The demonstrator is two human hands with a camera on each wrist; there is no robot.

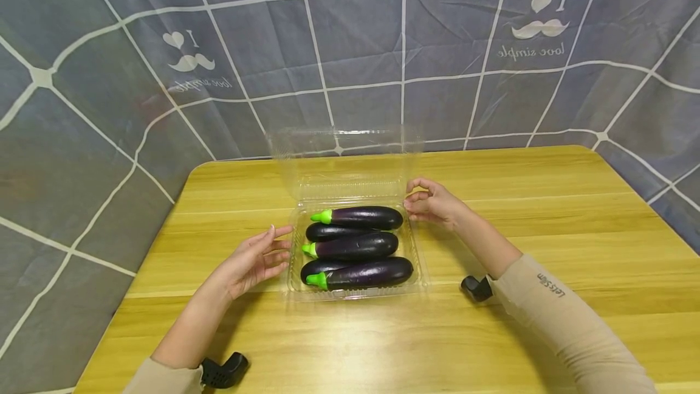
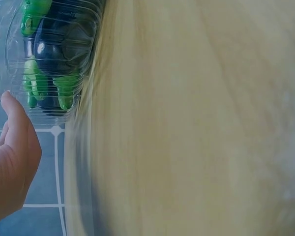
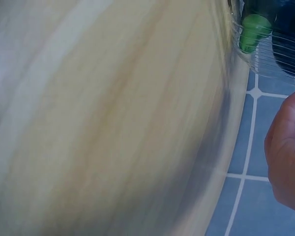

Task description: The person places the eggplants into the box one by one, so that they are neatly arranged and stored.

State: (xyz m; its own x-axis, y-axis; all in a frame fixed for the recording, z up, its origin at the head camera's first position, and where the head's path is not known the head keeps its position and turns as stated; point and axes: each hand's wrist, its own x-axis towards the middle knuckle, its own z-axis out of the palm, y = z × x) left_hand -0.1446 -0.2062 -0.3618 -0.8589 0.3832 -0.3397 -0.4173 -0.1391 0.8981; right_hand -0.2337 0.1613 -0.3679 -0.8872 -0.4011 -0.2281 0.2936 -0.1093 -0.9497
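A clear plastic clamshell box [image 1: 355, 295] lies on the table with its lid [image 1: 350, 163] raised at the back. Several glossy purple eggplants [image 1: 361, 273] are stacked crosswise inside, their green stems toward the left. My left hand [image 1: 253, 263] is at the box's left side, fingers spread and fingertips right at the rim. At the back right corner, near the lid's hinge, my right hand [image 1: 434, 204] has loosely bent fingers at the rim. In the left wrist view, the left hand [image 2: 14, 152] has its fingertip beside the ribbed wall. The right wrist view shows the right hand [image 3: 287, 152] close to the box.
The box stands on a wood-grain table [image 1: 492, 345] with rounded back corners. A grey curtain [image 1: 361, 35] with white grid lines surrounds its back and sides. Black wrist devices hang below the left sleeve [image 1: 164, 379] and the right sleeve [image 1: 569, 315].
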